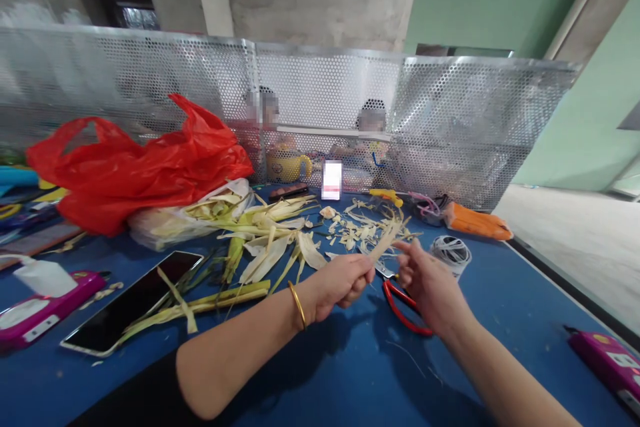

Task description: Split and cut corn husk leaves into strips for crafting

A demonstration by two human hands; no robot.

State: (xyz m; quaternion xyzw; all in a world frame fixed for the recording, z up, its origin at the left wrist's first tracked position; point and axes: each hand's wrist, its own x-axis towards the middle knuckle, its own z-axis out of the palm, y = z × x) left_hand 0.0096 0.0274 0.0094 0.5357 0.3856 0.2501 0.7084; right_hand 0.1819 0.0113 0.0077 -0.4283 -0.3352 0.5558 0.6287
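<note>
- The husk strip is a pale, dry, narrow sliver held up over the middle of the blue table, just above the hands.
- Its long axis runs on a slant. The low end sits near and left, in the left hand, and the frayed tip points far and right, towards the perforated metal screen.
- The left hand is closed into a fist round the strip's lower end, with the thumb on top. A gold bangle sits on that wrist.
- The right hand lies just to the right of the strip, half curled, with forefinger and thumb reaching left to the strip's middle. Whether they pinch it or only brush it cannot be told.
- The left hand is therefore the one on the strip's base. The right hand comes in from the side, nearer the free tip.
- Red-handled scissors lie flat on the table directly below and between the two hands, touched by neither.
- A spool of white cord sits just beyond the right hand, to the far right.
- A heap of husks and stalks spreads to the far left of the left hand, with pale scraps beyond the strip.
- Farther left lie a dark phone and a red plastic bag.
</note>
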